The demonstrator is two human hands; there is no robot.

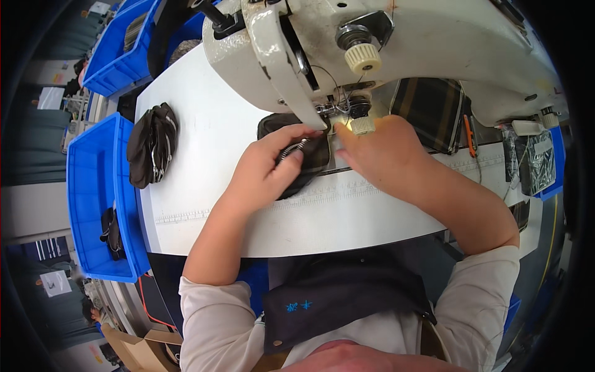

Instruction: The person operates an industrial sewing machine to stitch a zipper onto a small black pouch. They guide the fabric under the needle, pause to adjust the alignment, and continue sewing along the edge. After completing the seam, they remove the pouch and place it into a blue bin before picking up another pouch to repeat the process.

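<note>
A dark brown fabric piece with a zipper (pixel 317 155) lies under the presser foot of a white sewing machine (pixel 434 43). My left hand (pixel 263 164) is closed on it, thumb and index finger on either side of the zipper teeth, fingertips close to the needle area. Just right of the needle is my right hand (pixel 390 152), its fingers curled in toward the fabric's right edge. A cream knob partly covers those fingers and they look slightly blurred, so what they pinch is hidden.
On the table's left lies a stack of dark zippered pieces (pixel 152 146). Blue bins (pixel 102 198) stand beyond the left edge, one with dark pieces inside. Plaid fabric (pixel 427 115) and an orange-handled tool (pixel 469 133) lie right, beside plastic-wrapped packets (pixel 538 162). A ruler strip (pixel 353 189) runs along the front.
</note>
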